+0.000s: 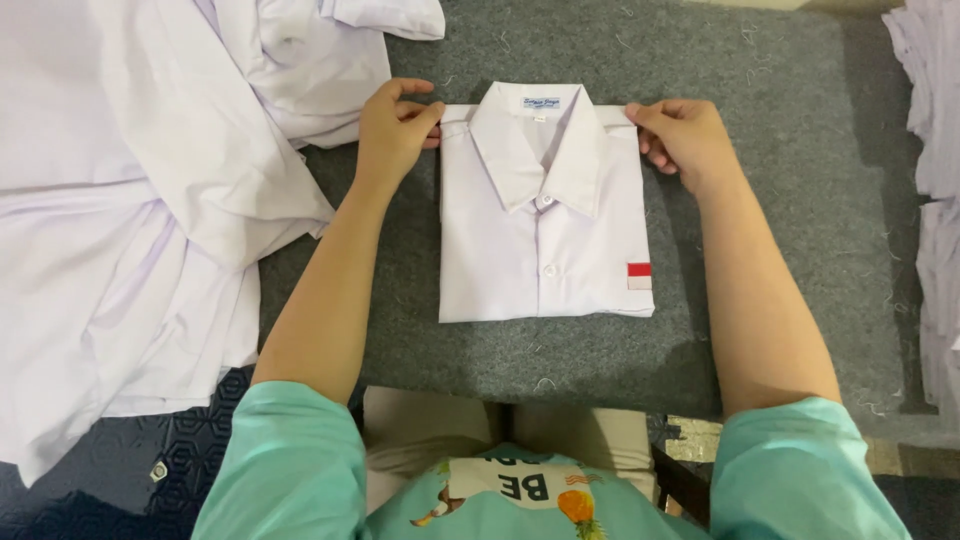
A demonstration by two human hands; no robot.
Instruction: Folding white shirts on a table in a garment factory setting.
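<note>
A folded white shirt (pixel 545 230) lies collar up on the grey felt surface (pixel 780 200), buttoned, with a small red-and-white patch on its right side. My left hand (pixel 392 128) pinches the shirt's top left shoulder corner. My right hand (pixel 682 132) pinches the top right shoulder corner. Both forearms reach forward along the shirt's two sides.
A big heap of loose white shirts (pixel 140 200) covers the left side and spills off the grey surface. More white cloth (pixel 935 180) is stacked at the right edge. The near edge of the surface sits just above my lap.
</note>
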